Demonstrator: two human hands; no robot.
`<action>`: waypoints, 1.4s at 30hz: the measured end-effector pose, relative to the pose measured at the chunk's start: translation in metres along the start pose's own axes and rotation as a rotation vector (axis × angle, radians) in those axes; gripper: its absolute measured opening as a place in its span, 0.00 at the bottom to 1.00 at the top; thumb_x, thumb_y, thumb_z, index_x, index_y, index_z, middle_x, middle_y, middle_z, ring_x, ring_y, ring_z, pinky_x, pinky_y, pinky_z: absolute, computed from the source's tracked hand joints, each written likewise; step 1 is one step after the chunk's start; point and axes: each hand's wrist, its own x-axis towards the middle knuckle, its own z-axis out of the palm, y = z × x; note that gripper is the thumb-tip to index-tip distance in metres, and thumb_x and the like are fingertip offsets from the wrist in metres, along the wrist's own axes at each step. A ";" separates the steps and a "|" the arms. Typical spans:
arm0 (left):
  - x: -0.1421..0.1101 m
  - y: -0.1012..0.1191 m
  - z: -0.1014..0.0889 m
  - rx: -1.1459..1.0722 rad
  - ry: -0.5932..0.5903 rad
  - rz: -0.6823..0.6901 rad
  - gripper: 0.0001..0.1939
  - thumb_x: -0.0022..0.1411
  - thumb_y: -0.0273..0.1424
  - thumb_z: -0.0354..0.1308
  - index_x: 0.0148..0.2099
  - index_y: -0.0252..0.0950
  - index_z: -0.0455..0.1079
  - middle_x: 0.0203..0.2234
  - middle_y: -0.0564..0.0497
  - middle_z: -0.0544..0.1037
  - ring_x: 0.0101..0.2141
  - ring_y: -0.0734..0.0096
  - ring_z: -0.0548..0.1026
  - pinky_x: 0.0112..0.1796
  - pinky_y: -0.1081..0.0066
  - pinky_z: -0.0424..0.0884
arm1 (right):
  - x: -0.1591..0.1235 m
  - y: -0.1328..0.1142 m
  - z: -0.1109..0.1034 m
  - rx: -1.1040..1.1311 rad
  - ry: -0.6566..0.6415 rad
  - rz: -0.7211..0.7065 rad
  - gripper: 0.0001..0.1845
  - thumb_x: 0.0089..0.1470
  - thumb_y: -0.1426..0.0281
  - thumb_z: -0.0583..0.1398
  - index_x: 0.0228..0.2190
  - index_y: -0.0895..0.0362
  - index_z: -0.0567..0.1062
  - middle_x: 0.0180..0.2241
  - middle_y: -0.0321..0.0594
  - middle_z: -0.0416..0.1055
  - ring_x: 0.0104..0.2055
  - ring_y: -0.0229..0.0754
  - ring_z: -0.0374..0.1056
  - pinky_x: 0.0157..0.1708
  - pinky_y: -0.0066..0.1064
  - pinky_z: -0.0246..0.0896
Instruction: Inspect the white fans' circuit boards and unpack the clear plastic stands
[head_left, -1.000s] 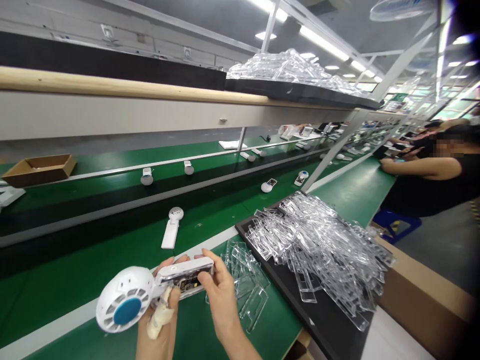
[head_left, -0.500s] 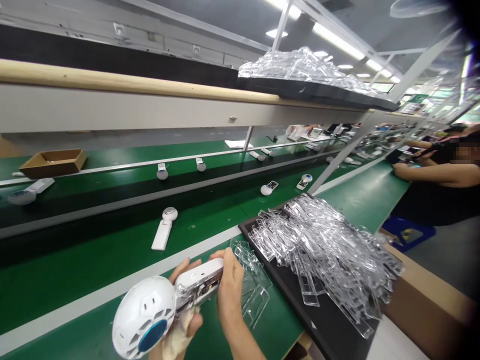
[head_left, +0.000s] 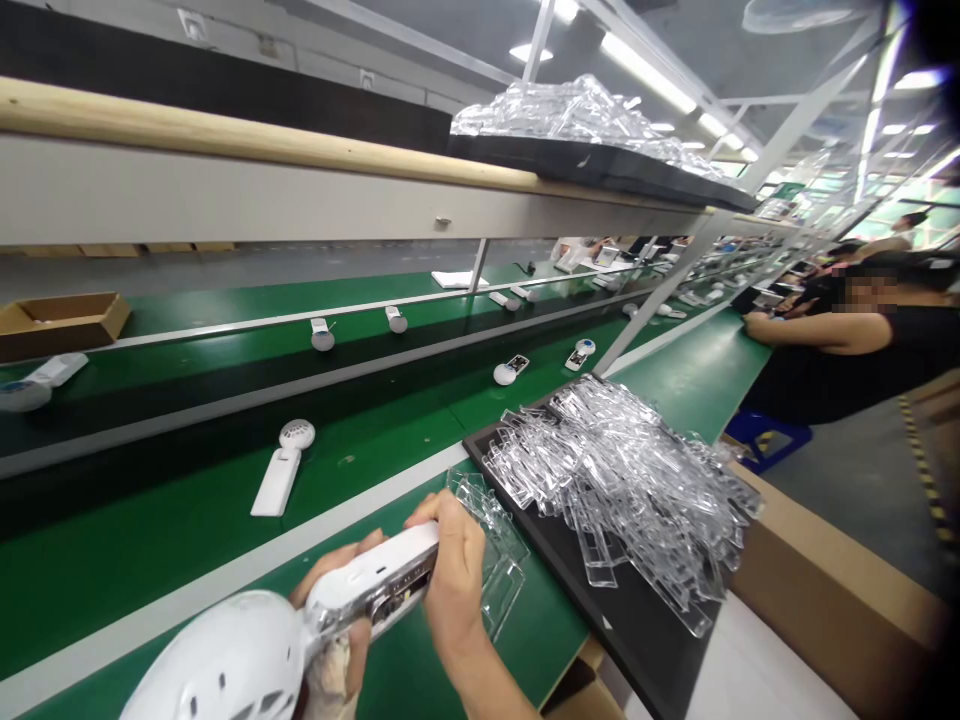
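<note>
A white handheld fan (head_left: 225,655) fills the lower left, its round head toward me and its handle pointing up and right. My left hand (head_left: 337,640) grips the handle near the neck, thumb on the near side and fingers behind; it wears a pale covering on part of it. At the far end of the handle, my right hand (head_left: 454,575) is closed around the tip. The handle's side is open, with electronic parts showing inside and a clear plastic piece along it. Loose clear plastic frames (head_left: 504,595) lie on the green bench just beyond my right hand.
A black tray (head_left: 637,640) heaped with clear plastic frames (head_left: 622,480) stands at the right. On the green conveyor lie another white fan (head_left: 277,480) and several more. A shelf (head_left: 300,190) crosses above. Cardboard boxes (head_left: 832,570) are at right; a person (head_left: 847,350) sits farther along.
The fan and both hands have moved down and left in view, and the handle is turned so its open side shows more. The camera has shifted; the fans on the conveyor appear farther left.
</note>
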 end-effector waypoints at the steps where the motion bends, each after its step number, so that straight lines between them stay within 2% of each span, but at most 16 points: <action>1: 0.002 -0.001 0.005 0.010 0.037 0.066 0.30 0.30 0.47 0.70 0.38 0.41 0.74 0.39 0.45 0.78 0.54 0.41 0.63 0.54 0.55 0.62 | 0.003 0.009 0.003 -0.017 0.011 0.030 0.25 0.62 0.59 0.44 0.20 0.55 0.67 0.20 0.34 0.65 0.24 0.36 0.62 0.26 0.27 0.56; 3: 0.009 -0.005 0.011 0.039 0.113 0.149 0.28 0.38 0.48 0.67 0.41 0.40 0.73 0.41 0.46 0.77 0.53 0.46 0.66 0.52 0.58 0.64 | 0.011 0.030 0.010 -0.087 0.028 0.104 0.26 0.61 0.59 0.43 0.18 0.55 0.66 0.19 0.34 0.64 0.23 0.37 0.61 0.25 0.28 0.55; 7: 0.048 -0.009 0.008 0.060 0.075 -0.059 0.28 0.47 0.46 0.64 0.48 0.37 0.69 0.43 0.45 0.75 0.46 0.54 0.72 0.43 0.60 0.72 | 0.028 0.063 0.006 -0.343 -0.123 0.180 0.25 0.60 0.60 0.44 0.19 0.56 0.68 0.19 0.34 0.66 0.24 0.38 0.62 0.27 0.28 0.54; 9: 0.081 -0.010 0.000 0.098 0.011 -0.167 0.27 0.49 0.45 0.62 0.46 0.33 0.68 0.37 0.44 0.76 0.39 0.57 0.75 0.37 0.61 0.74 | 0.035 0.068 -0.012 -0.424 -0.217 0.173 0.21 0.59 0.61 0.46 0.23 0.56 0.70 0.22 0.33 0.68 0.26 0.37 0.63 0.27 0.27 0.53; 13: 0.160 -0.014 -0.010 0.428 -0.020 -0.180 0.24 0.53 0.45 0.57 0.44 0.30 0.68 0.31 0.44 0.76 0.31 0.63 0.76 0.32 0.63 0.75 | 0.031 0.071 -0.059 -0.685 -0.224 0.136 0.16 0.59 0.61 0.50 0.25 0.55 0.69 0.20 0.31 0.65 0.23 0.37 0.59 0.25 0.28 0.50; 15: 0.194 -0.016 -0.014 0.560 -0.011 -0.172 0.24 0.51 0.44 0.59 0.42 0.28 0.70 0.31 0.42 0.76 0.33 0.58 0.75 0.31 0.61 0.74 | 0.019 0.079 -0.071 -0.897 -0.318 0.068 0.14 0.59 0.63 0.51 0.26 0.55 0.69 0.22 0.33 0.66 0.23 0.38 0.61 0.25 0.29 0.50; 18: 0.223 -0.014 -0.027 0.755 0.078 -0.098 0.25 0.49 0.44 0.60 0.39 0.26 0.72 0.34 0.36 0.75 0.40 0.45 0.73 0.38 0.53 0.70 | 0.000 0.098 -0.069 -1.147 -0.448 -0.074 0.05 0.53 0.67 0.58 0.31 0.56 0.70 0.31 0.41 0.70 0.33 0.46 0.65 0.30 0.34 0.57; 22: 0.233 0.005 -0.071 1.084 0.302 0.143 0.30 0.57 0.46 0.51 0.56 0.31 0.62 0.56 0.37 0.61 0.57 0.37 0.54 0.53 0.50 0.53 | -0.006 0.108 -0.055 -1.388 -0.579 -0.115 0.05 0.45 0.77 0.61 0.29 0.57 0.72 0.31 0.46 0.71 0.37 0.54 0.65 0.37 0.44 0.59; 24: 0.237 0.016 -0.101 1.256 0.426 0.156 0.35 0.59 0.46 0.48 0.62 0.29 0.53 0.59 0.32 0.54 0.58 0.34 0.50 0.52 0.46 0.51 | -0.002 0.103 -0.054 -1.313 -0.617 -0.055 0.06 0.45 0.79 0.59 0.26 0.57 0.71 0.30 0.45 0.71 0.37 0.52 0.65 0.38 0.45 0.58; 25: 0.240 0.020 -0.116 1.303 0.447 0.111 0.37 0.58 0.46 0.49 0.62 0.25 0.53 0.58 0.27 0.55 0.57 0.32 0.54 0.50 0.45 0.54 | -0.001 0.100 -0.056 -1.213 -0.615 -0.012 0.06 0.46 0.79 0.58 0.25 0.56 0.71 0.31 0.43 0.71 0.37 0.51 0.65 0.38 0.44 0.58; 27: 0.249 0.024 -0.141 1.281 0.384 -0.024 0.38 0.55 0.45 0.54 0.58 0.20 0.57 0.51 0.23 0.65 0.50 0.34 0.65 0.44 0.50 0.63 | 0.002 0.092 -0.059 -0.915 -0.603 0.124 0.05 0.45 0.77 0.59 0.24 0.54 0.69 0.35 0.41 0.71 0.40 0.49 0.66 0.41 0.42 0.58; 29: 0.257 0.021 -0.156 1.236 0.265 -0.109 0.37 0.49 0.43 0.60 0.55 0.22 0.61 0.45 0.29 0.72 0.44 0.43 0.71 0.41 0.59 0.67 | 0.001 0.086 -0.059 -0.563 -0.607 0.308 0.04 0.44 0.73 0.59 0.24 0.54 0.67 0.37 0.39 0.71 0.42 0.46 0.66 0.43 0.40 0.58; 32: 0.260 0.012 -0.160 1.205 0.217 -0.135 0.43 0.40 0.42 0.65 0.57 0.28 0.59 0.48 0.31 0.71 0.48 0.42 0.70 0.44 0.59 0.65 | -0.002 0.083 -0.049 -0.093 -0.616 0.552 0.10 0.42 0.68 0.62 0.28 0.54 0.66 0.30 0.35 0.71 0.34 0.41 0.67 0.38 0.35 0.60; 36: 0.248 0.009 -0.157 1.169 0.322 -0.111 0.44 0.39 0.44 0.65 0.57 0.33 0.57 0.49 0.28 0.68 0.50 0.29 0.64 0.46 0.45 0.58 | -0.007 0.078 -0.036 0.293 -0.633 0.656 0.32 0.36 0.58 0.68 0.45 0.52 0.69 0.29 0.33 0.65 0.28 0.36 0.62 0.29 0.30 0.59; 39: 0.231 0.020 -0.162 0.833 0.345 -0.062 0.40 0.36 0.43 0.68 0.52 0.36 0.62 0.39 0.37 0.74 0.47 0.34 0.68 0.44 0.48 0.63 | -0.007 0.072 -0.035 0.293 -0.704 0.650 0.35 0.39 0.50 0.65 0.48 0.52 0.72 0.30 0.35 0.61 0.26 0.33 0.56 0.26 0.27 0.55; 42: 0.204 0.033 -0.158 0.423 0.223 0.008 0.32 0.41 0.50 0.63 0.44 0.36 0.65 0.30 0.45 0.74 0.36 0.51 0.74 0.36 0.59 0.70 | -0.004 0.067 -0.029 0.137 -0.718 0.577 0.34 0.46 0.47 0.60 0.50 0.51 0.70 0.31 0.36 0.60 0.26 0.33 0.55 0.28 0.28 0.55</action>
